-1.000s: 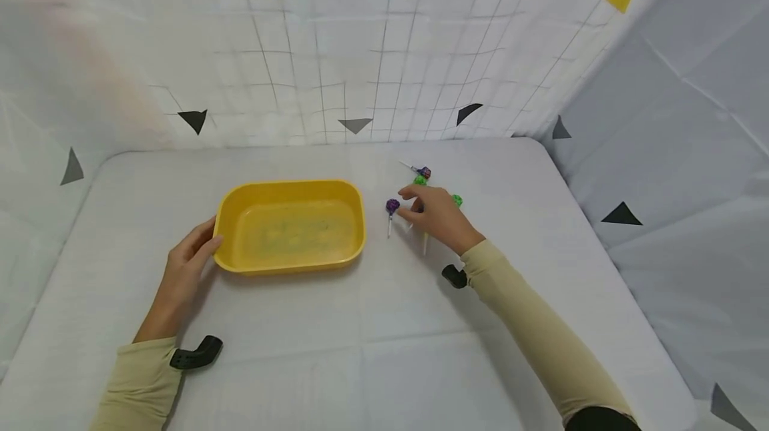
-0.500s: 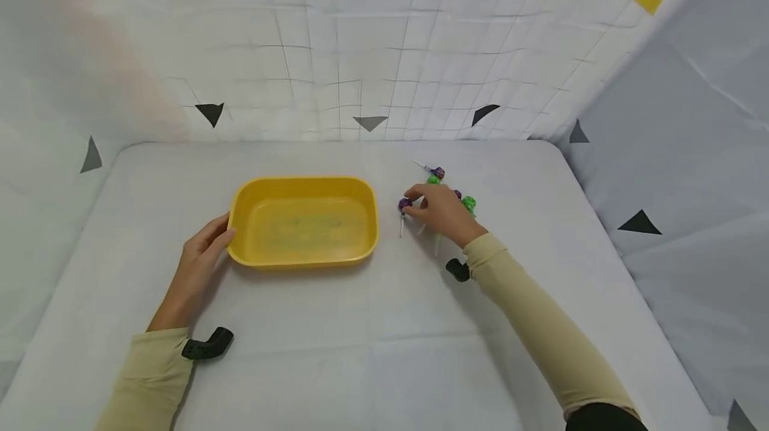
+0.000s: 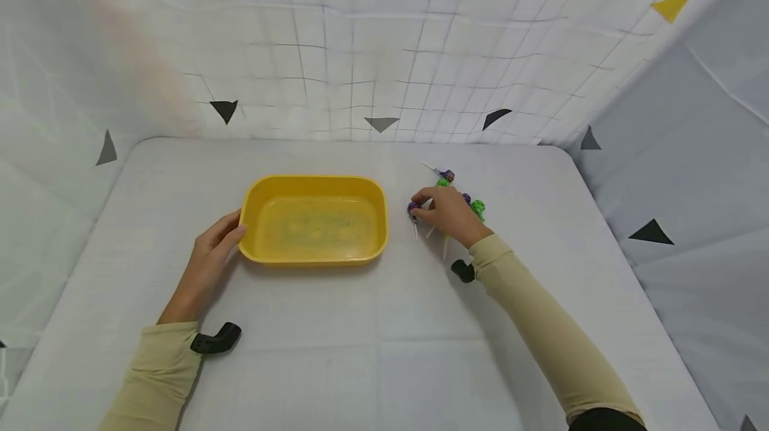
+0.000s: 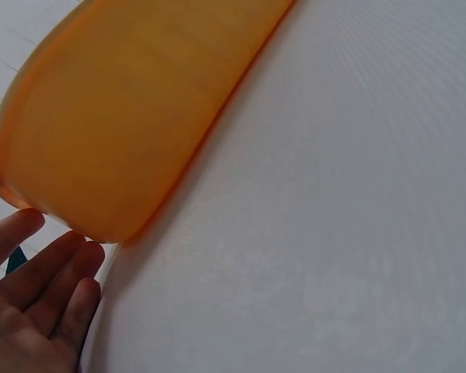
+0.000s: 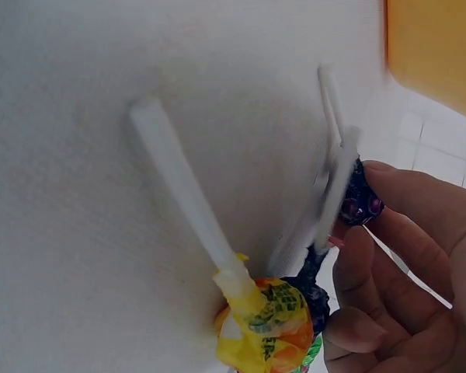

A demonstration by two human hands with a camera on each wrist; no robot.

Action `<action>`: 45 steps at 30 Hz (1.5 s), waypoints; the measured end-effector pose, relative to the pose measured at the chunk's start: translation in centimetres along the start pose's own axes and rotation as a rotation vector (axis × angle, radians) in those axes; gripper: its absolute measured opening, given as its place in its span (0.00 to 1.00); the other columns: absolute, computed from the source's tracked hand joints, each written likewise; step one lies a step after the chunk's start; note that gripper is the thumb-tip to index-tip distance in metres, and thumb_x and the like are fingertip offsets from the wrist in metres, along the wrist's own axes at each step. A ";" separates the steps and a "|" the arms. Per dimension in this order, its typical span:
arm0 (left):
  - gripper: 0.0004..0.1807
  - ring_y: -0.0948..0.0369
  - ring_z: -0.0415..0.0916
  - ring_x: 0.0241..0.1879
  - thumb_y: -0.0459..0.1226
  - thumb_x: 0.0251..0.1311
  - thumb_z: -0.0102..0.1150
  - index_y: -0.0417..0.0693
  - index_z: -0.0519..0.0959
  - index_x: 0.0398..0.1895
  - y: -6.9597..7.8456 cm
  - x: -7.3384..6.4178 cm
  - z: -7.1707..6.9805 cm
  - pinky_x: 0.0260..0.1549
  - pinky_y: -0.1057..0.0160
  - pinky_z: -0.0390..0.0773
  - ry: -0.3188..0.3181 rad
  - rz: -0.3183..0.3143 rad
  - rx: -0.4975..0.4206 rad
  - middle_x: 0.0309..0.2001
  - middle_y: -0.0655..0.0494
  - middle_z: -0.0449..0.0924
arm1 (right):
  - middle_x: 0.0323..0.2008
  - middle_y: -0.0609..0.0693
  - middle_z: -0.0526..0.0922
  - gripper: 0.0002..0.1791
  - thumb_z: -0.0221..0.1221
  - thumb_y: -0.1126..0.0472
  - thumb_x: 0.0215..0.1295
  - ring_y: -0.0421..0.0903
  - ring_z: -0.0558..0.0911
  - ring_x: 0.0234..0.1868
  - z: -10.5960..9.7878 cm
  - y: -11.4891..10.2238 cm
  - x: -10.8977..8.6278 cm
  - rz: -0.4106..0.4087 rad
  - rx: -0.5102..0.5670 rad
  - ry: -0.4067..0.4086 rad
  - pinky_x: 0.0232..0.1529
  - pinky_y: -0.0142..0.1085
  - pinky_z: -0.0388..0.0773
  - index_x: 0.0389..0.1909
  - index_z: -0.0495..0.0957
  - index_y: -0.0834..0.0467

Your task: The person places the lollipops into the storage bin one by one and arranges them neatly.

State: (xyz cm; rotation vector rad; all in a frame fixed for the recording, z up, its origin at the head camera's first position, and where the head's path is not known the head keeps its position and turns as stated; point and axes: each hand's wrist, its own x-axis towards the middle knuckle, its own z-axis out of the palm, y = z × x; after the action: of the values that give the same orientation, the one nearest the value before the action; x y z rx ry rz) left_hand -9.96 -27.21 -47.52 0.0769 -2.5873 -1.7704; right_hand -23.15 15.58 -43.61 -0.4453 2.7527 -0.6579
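Note:
A yellow plastic tray (image 3: 314, 261) sits on the white-covered table. At its left end my left hand (image 3: 210, 254) touches the outer wall; the left wrist view shows those fingers fairly straight, fingertips against the tray. To the tray's right, my right hand (image 3: 450, 214) pinches a purple-wrapped lollipop (image 3: 412, 207) between thumb and fingers, its white stick pointing toward me. Under and beside that hand lie a yellow-orange lollipop (image 5: 256, 334) and a dark blue one (image 5: 314, 299). The hand hides part of this group in the head view.
Beyond the right hand lie a green lollipop (image 3: 443, 182) and a purple-red one (image 3: 447, 176). Another green lollipop (image 3: 477, 207) is at its right. White sheeting (image 3: 384, 51) with grid lines and triangles rises behind the table.
My right hand has moved left onto the purple lollipop and now pinches it. The left hand stays at the tray. The whole head view has shifted, moving everything rightward in frame.

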 end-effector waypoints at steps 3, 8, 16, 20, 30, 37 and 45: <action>0.31 0.57 0.64 0.74 0.52 0.80 0.47 0.49 0.65 0.78 0.1 0.0 0.0 0.57 0.90 0.64 -0.006 -0.002 0.009 0.76 0.44 0.68 | 0.51 0.51 0.89 0.16 0.66 0.54 0.71 0.49 0.81 0.41 -0.1 0.1 -0.1 -0.005 0.013 0.001 0.42 0.37 0.84 0.56 0.85 0.54; 0.32 0.50 0.63 0.75 0.53 0.80 0.46 0.48 0.64 0.79 0.2 0.0 0.0 0.56 0.90 0.64 -0.014 -0.006 0.018 0.76 0.45 0.67 | 0.50 0.51 0.90 0.15 0.67 0.53 0.70 0.49 0.81 0.40 -0.2 0.2 -0.2 -0.017 0.030 0.002 0.39 0.36 0.83 0.54 0.87 0.54; 0.31 0.52 0.63 0.75 0.53 0.80 0.47 0.49 0.65 0.78 0.1 -0.1 -0.1 0.56 0.90 0.64 -0.007 -0.020 0.015 0.76 0.45 0.68 | 0.47 0.50 0.90 0.15 0.68 0.53 0.69 0.49 0.80 0.38 -1.1 -0.5 -0.5 -0.043 0.003 0.025 0.37 0.35 0.80 0.52 0.87 0.54; 0.31 0.51 0.63 0.75 0.53 0.80 0.47 0.49 0.65 0.78 0.2 -0.1 -0.2 0.56 0.90 0.64 -0.005 -0.023 0.011 0.76 0.45 0.68 | 0.46 0.50 0.91 0.15 0.69 0.52 0.68 0.49 0.80 0.36 -1.9 -1.2 -0.7 -0.066 0.002 0.042 0.35 0.35 0.79 0.51 0.88 0.54; 0.32 0.56 0.65 0.73 0.53 0.80 0.47 0.48 0.65 0.78 0.2 -0.2 -0.1 0.57 0.88 0.65 -0.014 -0.009 -0.002 0.75 0.45 0.68 | 0.46 0.50 0.91 0.16 0.69 0.50 0.68 0.49 0.79 0.36 -4.3 -3.1 -1.1 -0.102 0.004 0.036 0.31 0.36 0.78 0.51 0.88 0.53; 0.31 0.56 0.65 0.73 0.53 0.80 0.47 0.48 0.65 0.78 0.0 -0.1 -0.2 0.57 0.89 0.65 -0.013 -0.006 -0.011 0.75 0.45 0.68 | 0.44 0.49 0.90 0.15 0.69 0.49 0.67 0.50 0.80 0.37 -5.2 -5.1 -0.9 -0.150 0.017 0.046 0.32 0.37 0.78 0.49 0.88 0.52; 0.32 0.51 0.64 0.74 0.53 0.79 0.48 0.48 0.65 0.78 0.1 0.1 -0.2 0.57 0.88 0.66 -0.019 -0.024 -0.029 0.76 0.45 0.67 | 0.43 0.47 0.91 0.14 0.69 0.50 0.67 0.47 0.81 0.36 -5.3 -7.7 -0.1 -0.219 0.011 0.023 0.36 0.37 0.82 0.47 0.88 0.52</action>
State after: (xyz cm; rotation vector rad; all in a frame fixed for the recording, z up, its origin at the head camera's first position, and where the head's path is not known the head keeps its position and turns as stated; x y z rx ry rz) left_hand -10.03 -27.41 -47.38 0.0914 -2.5834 -1.8247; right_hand -23.02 11.12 -35.40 -0.7493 2.7437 -0.7321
